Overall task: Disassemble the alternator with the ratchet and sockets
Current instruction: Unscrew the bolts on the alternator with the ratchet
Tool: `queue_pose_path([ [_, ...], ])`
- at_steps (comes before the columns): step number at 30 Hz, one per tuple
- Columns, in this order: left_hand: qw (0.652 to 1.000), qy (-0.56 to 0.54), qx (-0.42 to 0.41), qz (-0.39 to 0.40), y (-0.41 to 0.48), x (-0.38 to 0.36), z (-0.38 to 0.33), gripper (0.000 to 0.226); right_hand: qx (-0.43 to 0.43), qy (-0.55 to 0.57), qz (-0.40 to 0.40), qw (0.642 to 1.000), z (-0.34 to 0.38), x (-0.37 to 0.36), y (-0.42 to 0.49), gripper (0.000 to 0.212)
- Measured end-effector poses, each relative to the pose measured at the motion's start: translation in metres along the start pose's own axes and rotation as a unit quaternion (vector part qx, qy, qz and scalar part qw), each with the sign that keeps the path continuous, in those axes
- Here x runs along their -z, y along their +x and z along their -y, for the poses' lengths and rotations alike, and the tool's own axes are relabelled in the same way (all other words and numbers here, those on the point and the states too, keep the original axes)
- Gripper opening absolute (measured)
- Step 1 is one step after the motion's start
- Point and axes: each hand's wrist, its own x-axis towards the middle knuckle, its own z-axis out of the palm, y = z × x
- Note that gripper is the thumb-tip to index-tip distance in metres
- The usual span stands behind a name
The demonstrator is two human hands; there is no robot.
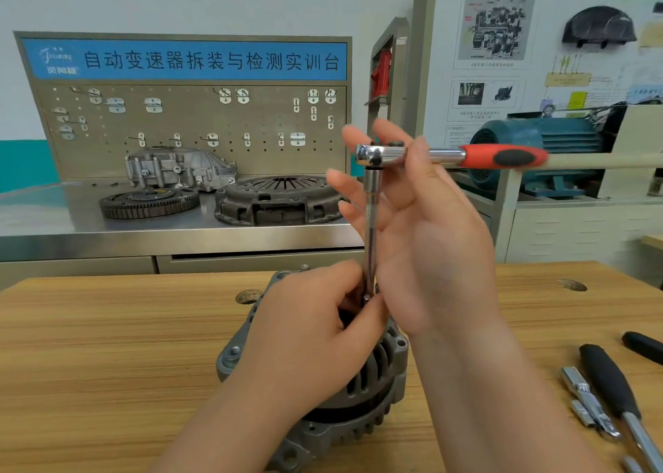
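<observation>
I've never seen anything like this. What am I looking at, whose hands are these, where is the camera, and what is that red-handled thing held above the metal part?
There is no machine here. A person works with two bare hands, and the single picture comes from a camera worn on their head, looking forward and down. On the wooden table stands a grey metal alternator, a car's generator. The right hand holds a chrome ratchet with a red and black handle near its head, thumb across it. A slim chrome extension bar runs down from the ratchet to the alternator's top, where the left hand pinches its lower end. To the right lie black-handled tools and small chrome pieces, probably sockets or adapters.
</observation>
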Motion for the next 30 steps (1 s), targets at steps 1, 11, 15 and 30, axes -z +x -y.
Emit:
queue_pose_path([
  [1,1.000,0.000,-0.002,0.001,0.0001,0.0010,0.0007,0.033,-0.007,0.000,0.000,1.000,-0.0004,-0.0001,-0.0001,0.033],
  [11,1.000,-0.006,0.009,-0.001,0.0011,-0.0008,-0.0007,0.033,0.073,-0.071,0.005,0.995,-0.0036,-0.0010,-0.0025,0.024],
  [15,1.000,-0.015,0.008,0.008,0.0003,0.0016,-0.0008,0.031,0.016,-0.021,-0.002,1.000,-0.0017,-0.0011,-0.0020,0.033],
  [30,1.000,-0.010,0.012,-0.001,0.0000,-0.0005,-0.0029,0.031,0.007,-0.010,0.002,1.000,-0.0013,0.0002,-0.0012,0.040],
])
